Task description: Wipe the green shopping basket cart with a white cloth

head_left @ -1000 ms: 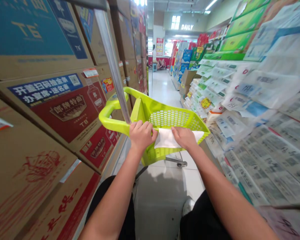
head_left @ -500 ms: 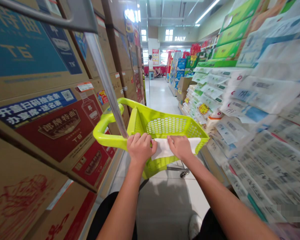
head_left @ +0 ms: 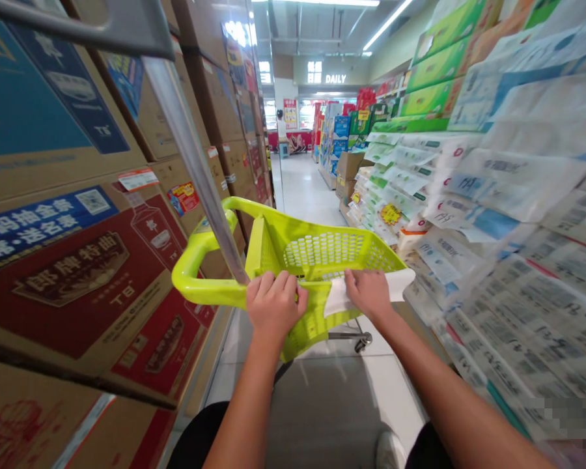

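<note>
A lime-green basket cart (head_left: pixel 317 251) stands in front of me, its rim running left to right. My left hand (head_left: pixel 275 303) is closed over the near rim, beside the foot of a grey metal pole (head_left: pixel 195 156). Farther right along that rim, my right hand (head_left: pixel 368 291) grips a white cloth (head_left: pixel 336 296) draped over the edge, with the fingers on the inner side. The cloth reaches to the basket's right corner. The basket looks empty inside.
Stacked cartons (head_left: pixel 68 273) wall the left side close by. Packs of tissue (head_left: pixel 498 202) are piled high on the right. A cart wheel (head_left: pixel 362 341) shows below the basket. An open cardboard box (head_left: pixel 348 174) stands farther down the aisle.
My right hand and the white cloth have slid right along the rim, away from my left hand, baring green rim between them. The cartons on the left appear nearer.
</note>
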`<state>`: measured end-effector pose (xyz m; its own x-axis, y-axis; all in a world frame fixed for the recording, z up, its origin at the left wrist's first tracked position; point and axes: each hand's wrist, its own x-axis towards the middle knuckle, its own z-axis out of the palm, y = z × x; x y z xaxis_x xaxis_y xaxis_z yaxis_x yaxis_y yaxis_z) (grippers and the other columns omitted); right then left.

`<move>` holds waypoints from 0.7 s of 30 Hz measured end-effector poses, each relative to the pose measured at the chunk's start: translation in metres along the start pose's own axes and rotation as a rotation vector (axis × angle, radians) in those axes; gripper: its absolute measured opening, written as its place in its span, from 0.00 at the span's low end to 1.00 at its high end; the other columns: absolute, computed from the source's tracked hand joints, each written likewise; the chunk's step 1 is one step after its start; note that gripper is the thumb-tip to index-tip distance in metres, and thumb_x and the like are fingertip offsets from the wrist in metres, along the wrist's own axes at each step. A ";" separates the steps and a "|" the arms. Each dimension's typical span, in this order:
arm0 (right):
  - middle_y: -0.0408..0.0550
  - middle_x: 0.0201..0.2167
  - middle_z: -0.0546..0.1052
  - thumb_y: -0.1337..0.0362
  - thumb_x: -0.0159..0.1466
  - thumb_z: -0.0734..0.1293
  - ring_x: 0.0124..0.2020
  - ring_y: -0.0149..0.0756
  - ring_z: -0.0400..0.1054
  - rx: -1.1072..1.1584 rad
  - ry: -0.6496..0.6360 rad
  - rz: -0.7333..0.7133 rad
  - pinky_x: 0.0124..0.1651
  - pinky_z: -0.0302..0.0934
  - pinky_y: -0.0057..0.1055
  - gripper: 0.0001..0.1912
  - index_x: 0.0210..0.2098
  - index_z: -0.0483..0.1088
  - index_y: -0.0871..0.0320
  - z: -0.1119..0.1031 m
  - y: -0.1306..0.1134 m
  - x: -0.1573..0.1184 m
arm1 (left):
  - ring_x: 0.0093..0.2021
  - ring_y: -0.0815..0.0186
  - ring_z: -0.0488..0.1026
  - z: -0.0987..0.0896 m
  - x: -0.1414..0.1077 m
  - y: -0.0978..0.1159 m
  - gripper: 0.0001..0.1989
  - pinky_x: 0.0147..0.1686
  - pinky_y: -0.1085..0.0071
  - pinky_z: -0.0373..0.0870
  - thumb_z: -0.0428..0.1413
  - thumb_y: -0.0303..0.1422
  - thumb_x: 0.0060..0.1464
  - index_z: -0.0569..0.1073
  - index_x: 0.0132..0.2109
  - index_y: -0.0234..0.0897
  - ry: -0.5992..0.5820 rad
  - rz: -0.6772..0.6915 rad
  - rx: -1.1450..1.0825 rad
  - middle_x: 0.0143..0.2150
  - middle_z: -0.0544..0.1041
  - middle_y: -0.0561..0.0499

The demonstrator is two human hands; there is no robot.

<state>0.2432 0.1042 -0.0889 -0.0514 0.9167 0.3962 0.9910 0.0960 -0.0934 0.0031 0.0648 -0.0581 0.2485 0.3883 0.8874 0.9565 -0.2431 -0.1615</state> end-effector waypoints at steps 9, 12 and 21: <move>0.54 0.36 0.84 0.50 0.78 0.50 0.39 0.42 0.76 0.051 -0.101 -0.091 0.41 0.51 0.35 0.32 0.37 0.80 0.55 -0.011 -0.003 0.002 | 0.31 0.60 0.65 -0.005 -0.003 -0.014 0.10 0.39 0.58 0.57 0.58 0.32 0.56 0.66 0.28 0.42 0.027 0.098 0.041 0.24 0.71 0.54; 0.57 0.38 0.85 0.46 0.77 0.47 0.40 0.46 0.78 -0.061 -0.196 0.124 0.39 0.53 0.35 0.37 0.42 0.83 0.55 -0.012 0.031 0.010 | 0.30 0.60 0.65 0.000 -0.004 -0.022 0.10 0.38 0.58 0.56 0.58 0.31 0.55 0.65 0.28 0.43 0.051 0.116 0.037 0.24 0.71 0.55; 0.57 0.36 0.85 0.46 0.77 0.48 0.40 0.47 0.78 -0.099 -0.140 0.083 0.46 0.56 0.36 0.36 0.40 0.83 0.55 -0.005 0.000 0.008 | 0.33 0.57 0.66 0.016 0.002 -0.034 0.12 0.42 0.56 0.57 0.57 0.29 0.57 0.65 0.27 0.42 -0.022 -0.013 0.009 0.25 0.73 0.53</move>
<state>0.2431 0.1098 -0.0815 0.0209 0.9655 0.2596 0.9995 -0.0141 -0.0277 -0.0269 0.0881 -0.0582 0.2394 0.4108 0.8797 0.9609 -0.2302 -0.1540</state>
